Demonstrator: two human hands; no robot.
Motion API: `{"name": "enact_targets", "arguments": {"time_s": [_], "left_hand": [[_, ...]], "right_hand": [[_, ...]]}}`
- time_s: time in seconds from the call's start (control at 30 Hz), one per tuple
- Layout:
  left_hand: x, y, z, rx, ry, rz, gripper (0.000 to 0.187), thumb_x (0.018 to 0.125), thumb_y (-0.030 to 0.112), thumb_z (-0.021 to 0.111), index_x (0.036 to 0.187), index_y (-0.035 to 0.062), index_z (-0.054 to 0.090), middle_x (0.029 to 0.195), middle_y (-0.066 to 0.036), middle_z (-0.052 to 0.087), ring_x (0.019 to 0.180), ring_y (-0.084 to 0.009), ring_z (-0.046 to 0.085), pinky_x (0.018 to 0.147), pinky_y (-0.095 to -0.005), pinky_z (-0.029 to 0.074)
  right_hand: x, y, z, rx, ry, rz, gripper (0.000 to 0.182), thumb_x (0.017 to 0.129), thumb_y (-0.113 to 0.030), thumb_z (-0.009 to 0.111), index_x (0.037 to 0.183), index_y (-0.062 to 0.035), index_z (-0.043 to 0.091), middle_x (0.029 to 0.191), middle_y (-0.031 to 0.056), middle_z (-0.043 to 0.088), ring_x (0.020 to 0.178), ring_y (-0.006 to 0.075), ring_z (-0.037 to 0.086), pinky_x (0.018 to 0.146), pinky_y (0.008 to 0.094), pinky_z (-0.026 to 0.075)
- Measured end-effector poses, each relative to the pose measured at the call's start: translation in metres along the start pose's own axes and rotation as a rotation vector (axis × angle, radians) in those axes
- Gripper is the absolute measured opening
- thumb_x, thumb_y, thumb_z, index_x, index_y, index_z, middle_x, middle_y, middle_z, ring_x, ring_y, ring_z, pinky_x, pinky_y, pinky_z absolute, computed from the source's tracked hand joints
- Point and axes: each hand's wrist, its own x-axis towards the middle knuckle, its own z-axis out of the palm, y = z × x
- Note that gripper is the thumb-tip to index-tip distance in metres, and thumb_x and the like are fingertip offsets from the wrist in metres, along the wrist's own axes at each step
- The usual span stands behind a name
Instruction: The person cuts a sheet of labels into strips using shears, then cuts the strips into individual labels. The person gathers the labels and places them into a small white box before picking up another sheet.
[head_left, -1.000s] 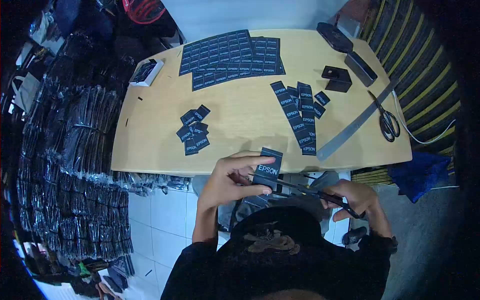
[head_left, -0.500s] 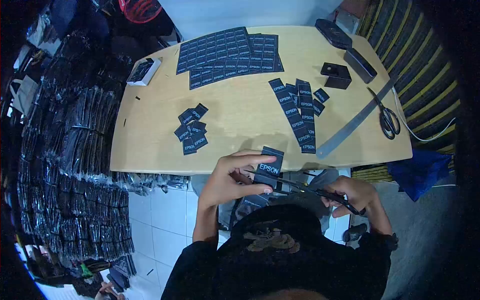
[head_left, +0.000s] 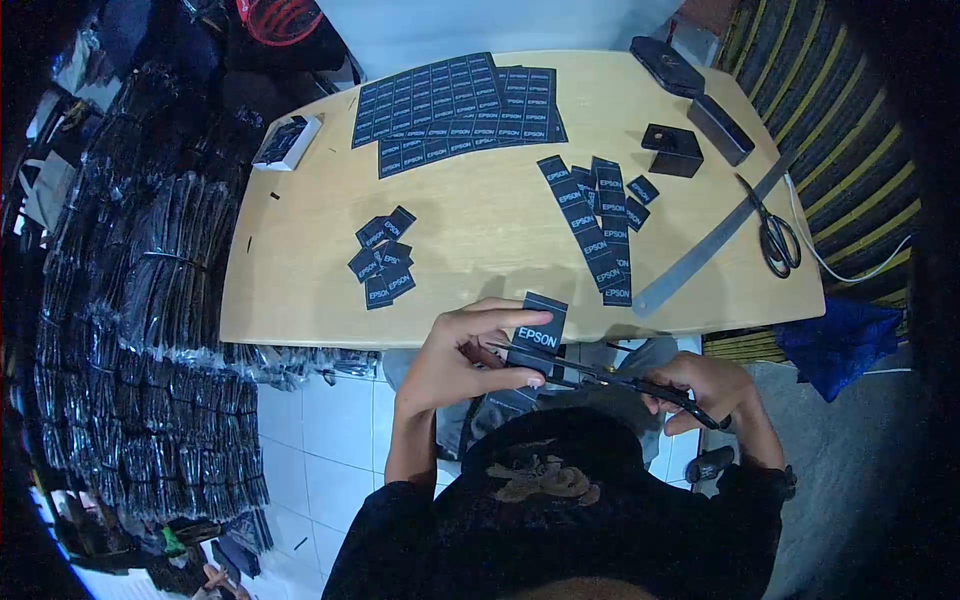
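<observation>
Lower label sheet (head_left: 537,100) partly hidden; black shirt (head_left: 590,530) cut off below.

The table (head_left: 470,225) is fairly brightly and evenly lit, while the surroundings are dimmer and the outer corners are swallowed by black. Soft shadows are cast on the tabletop just beyond the left hand (head_left: 450,358). Small glints are thrown back by the plastic-wrapped bundles (head_left: 175,260). Edges are bowed by wide-angle distortion, and fine detail is softened towards the margins.

Head view, downward (forward too).
</observation>
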Motion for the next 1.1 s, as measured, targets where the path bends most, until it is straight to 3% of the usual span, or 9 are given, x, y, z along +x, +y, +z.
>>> {"name": "enact_targets", "arguments": {"time_s": [0.53,0.73,0.8,0.83,1.0,1.1], "left_hand": [[0.001,0.002,-0.004,0.042,-0.02,0.027,0.061,0.055,-0.002,0.083,0.113,0.0064,0.064,0.106,-0.007,0.06,0.083,-0.0083,0.062,0.055,-0.0146,0.05],[0.001,0.001,-0.005,0.023,0.001,-0.01,0.062,0.055,-0.004,0.083,0.113,0.0071,0.064,0.107,-0.007,0.06,0.083,-0.0072,0.061,0.056,-0.0146,0.049],[0.001,-0.005,-0.013,0.077,0.036,0.039,0.06,0.061,-0.001,0.081,0.117,0.0108,0.063,0.098,-0.001,0.061,0.065,-0.0007,0.049,0.05,-0.0151,0.037],[0.001,-0.006,-0.019,0.086,0.088,0.051,0.057,0.062,-0.001,0.08,0.115,0.0091,0.063,0.093,0.001,0.058,0.06,-0.0005,0.04,0.051,-0.0163,0.034],[0.019,-0.041,-0.076,0.421,0.3,-0.004,0.051,0.063,0.003,0.08,0.111,0.0061,0.062,0.099,-0.005,0.056,0.063,-0.006,0.048,0.055,-0.0192,0.044],[0.022,-0.045,-0.102,0.737,0.361,0.0,0.066,0.059,0.007,0.083,0.118,0.0083,0.053,0.099,-0.013,0.052,0.067,-0.0167,0.059,0.06,-0.0266,0.053]], "right_hand": [[0.001,-0.005,0.001,-0.071,0.035,0.007,0.028,0.078,-0.026,0.073,0.076,-0.0052,0.055,0.059,0.0022,0.051,0.052,0.0133,0.049,0.049,0.0297,0.038],[0.001,-0.003,0.002,-0.084,0.059,0.115,0.028,0.079,-0.027,0.073,0.073,-0.0047,0.056,0.058,0.0042,0.052,0.053,0.0141,0.051,0.05,0.031,0.04],[0.0,-0.005,0.002,-0.142,0.122,0.111,0.03,0.077,-0.028,0.074,0.071,-0.0042,0.056,0.059,0.0041,0.053,0.053,0.0137,0.051,0.05,0.0322,0.04],[-0.004,0.002,0.003,-0.139,0.159,0.114,0.031,0.071,-0.028,0.078,0.073,-0.0043,0.058,0.057,0.0039,0.054,0.051,0.0132,0.05,0.048,0.0287,0.039],[-0.014,0.011,0.009,-0.123,0.228,0.165,0.029,0.07,-0.025,0.078,0.072,-0.0042,0.058,0.058,0.0031,0.055,0.052,0.0129,0.051,0.048,0.029,0.039],[-0.014,0.022,0.019,-0.113,0.285,0.118,0.026,0.073,-0.021,0.077,0.072,-0.0038,0.058,0.06,0.0028,0.054,0.055,0.0107,0.05,0.052,0.0279,0.04]]}}
